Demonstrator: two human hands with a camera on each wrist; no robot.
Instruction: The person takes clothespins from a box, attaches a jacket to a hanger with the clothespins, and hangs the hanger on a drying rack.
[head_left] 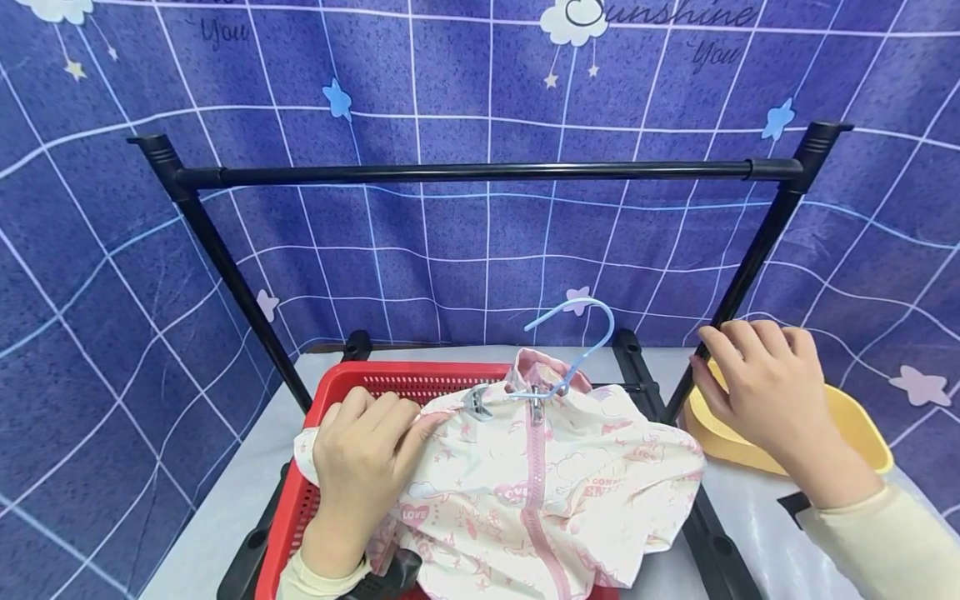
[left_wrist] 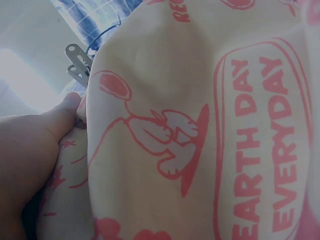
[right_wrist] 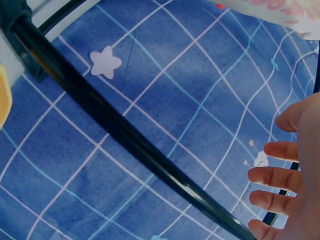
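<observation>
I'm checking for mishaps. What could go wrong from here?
Only the left hand grips the jacket, so its other side might sag. The blue hook is off the black rail, so a slip could drop the jacket toward the red basket. The right hand, close to the rack post, might bump it.

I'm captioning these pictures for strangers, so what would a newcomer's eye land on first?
Probably the pale, pink-printed jacket at the lower middle of the head view, hiding much of the red basket, with a blue hanger hook rising at its collar. Next, the black rack's bar crosses the upper part, before a blue backdrop of gridlines and stars.
</observation>
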